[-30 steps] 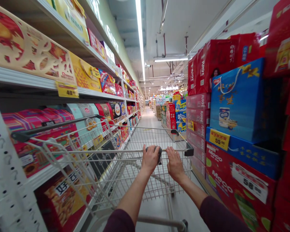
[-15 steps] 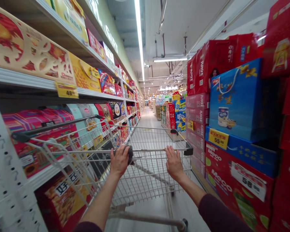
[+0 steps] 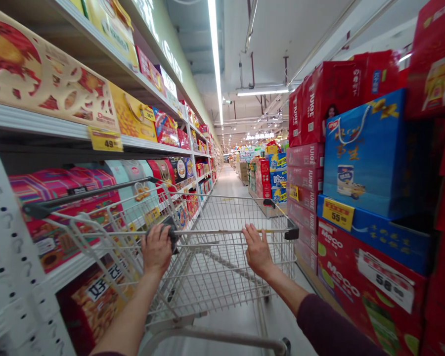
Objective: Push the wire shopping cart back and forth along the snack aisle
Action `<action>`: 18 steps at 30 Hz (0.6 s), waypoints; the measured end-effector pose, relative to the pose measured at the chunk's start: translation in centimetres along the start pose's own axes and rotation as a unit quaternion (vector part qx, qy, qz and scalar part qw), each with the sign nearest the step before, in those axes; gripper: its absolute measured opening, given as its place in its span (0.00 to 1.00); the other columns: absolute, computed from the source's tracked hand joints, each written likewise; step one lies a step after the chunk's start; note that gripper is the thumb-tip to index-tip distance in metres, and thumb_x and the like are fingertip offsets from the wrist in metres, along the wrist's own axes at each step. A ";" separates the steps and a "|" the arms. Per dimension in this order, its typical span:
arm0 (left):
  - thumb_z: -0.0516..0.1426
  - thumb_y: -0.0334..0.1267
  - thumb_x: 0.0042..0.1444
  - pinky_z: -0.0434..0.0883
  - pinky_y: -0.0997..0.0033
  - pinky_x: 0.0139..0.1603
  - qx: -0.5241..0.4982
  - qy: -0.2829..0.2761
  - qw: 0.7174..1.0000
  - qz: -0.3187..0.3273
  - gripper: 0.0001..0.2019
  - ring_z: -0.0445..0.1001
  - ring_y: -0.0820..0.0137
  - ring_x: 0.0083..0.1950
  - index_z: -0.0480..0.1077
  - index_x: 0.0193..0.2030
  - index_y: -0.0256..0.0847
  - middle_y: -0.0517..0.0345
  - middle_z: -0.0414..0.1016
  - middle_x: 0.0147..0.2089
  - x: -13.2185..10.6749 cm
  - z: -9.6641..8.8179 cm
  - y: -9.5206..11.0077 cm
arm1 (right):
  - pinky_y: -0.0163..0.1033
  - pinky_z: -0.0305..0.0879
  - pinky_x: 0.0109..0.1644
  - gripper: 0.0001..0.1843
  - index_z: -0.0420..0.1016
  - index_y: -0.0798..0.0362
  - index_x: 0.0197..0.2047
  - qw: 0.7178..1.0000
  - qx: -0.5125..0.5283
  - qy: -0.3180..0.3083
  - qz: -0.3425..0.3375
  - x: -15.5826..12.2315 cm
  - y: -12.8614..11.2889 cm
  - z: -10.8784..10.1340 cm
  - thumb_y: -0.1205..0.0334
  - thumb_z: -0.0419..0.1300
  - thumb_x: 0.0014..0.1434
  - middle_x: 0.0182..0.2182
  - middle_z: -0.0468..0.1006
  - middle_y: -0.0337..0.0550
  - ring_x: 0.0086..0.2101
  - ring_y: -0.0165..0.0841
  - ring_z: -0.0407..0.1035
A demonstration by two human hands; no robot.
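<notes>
Floor and room first. I was looking down a long supermarket aisle with a pale, polished floor (image 3: 224,185). Overhead ran a white ceiling with exposed pipes and a long fluorescent strip light (image 3: 215,52). White metal shelving (image 3: 20,116) lined the left side, its perforated upright (image 3: 18,257) nearest me, with three shelf edges countable close by. Stacked gift boxes formed a wall on the right.

Counts: one shopping cart (image 3: 222,282), empty as far as I could see, with one push bar (image 3: 211,231) across its near end. One blue gift bag (image 3: 363,158) sat on one blue box (image 3: 378,237). Beneath them was one red Meco box (image 3: 356,272), and beside them a column of pink Juice cartons (image 3: 304,185), about six visible. I read three large yellow price tags: 49 on the left (image 3: 105,139), 55 (image 3: 338,214) and 58-marked white (image 3: 386,280) on the right.

The left hand (image 3: 156,249) was clenched around a dark grey wad (image 3: 168,232) on the push bar, toward the bar's left end; I could not tell what the wad was. The right hand (image 3: 257,251) grasped the push bar near its right end, fingers curled over it, well apart from the left hand.
</notes>
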State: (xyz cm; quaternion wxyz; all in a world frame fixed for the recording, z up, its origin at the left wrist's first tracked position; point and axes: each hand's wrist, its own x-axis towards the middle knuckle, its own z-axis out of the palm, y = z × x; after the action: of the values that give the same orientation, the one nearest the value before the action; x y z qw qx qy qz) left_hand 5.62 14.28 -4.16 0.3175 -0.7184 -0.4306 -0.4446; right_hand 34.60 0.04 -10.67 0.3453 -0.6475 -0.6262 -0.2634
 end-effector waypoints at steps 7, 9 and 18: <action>0.44 0.37 0.56 0.60 0.53 0.55 -0.033 -0.009 0.998 0.050 0.17 0.65 0.58 0.56 0.70 0.47 0.41 0.46 0.72 0.51 0.4 0.5 -1.7 | 0.57 0.40 0.64 0.32 0.61 0.61 0.61 0.995 0.049 -0.073 -0.054 1.8 -3.2 -0.2 0.74 0.49 0.51 0.63 0.56 0.53 0.64 0.41 0.45; 0.44 0.36 0.56 0.60 0.53 0.55 -0.025 0.000 0.999 0.044 0.17 0.65 0.58 0.56 0.70 0.47 0.41 0.46 0.71 0.51 0.4 0.5 -1.7 | 0.57 0.39 0.65 0.32 0.60 0.61 0.61 0.992 0.062 -0.085 -0.067 2.6 -4.5 -0.3 0.73 0.49 0.52 0.64 0.55 0.53 0.64 0.41 0.45; 0.43 0.35 0.56 0.60 0.49 0.55 -0.004 -0.048 0.997 0.057 0.19 0.65 0.56 0.56 0.69 0.48 0.39 0.44 0.71 0.53 0.8 -0.8 -4.4 | 0.59 0.39 0.65 0.30 0.57 0.62 0.63 0.983 0.085 -0.131 -0.100 4.8 -9.1 -0.4 0.68 0.49 0.56 0.64 0.53 0.53 0.64 0.43 0.43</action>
State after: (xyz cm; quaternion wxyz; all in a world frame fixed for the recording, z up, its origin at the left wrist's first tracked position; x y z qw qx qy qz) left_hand 1.59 15.75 -2.82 0.3182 -0.7638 -0.4019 -0.3922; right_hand 25.98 2.58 -5.66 0.2860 -0.5787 -0.7478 -0.1554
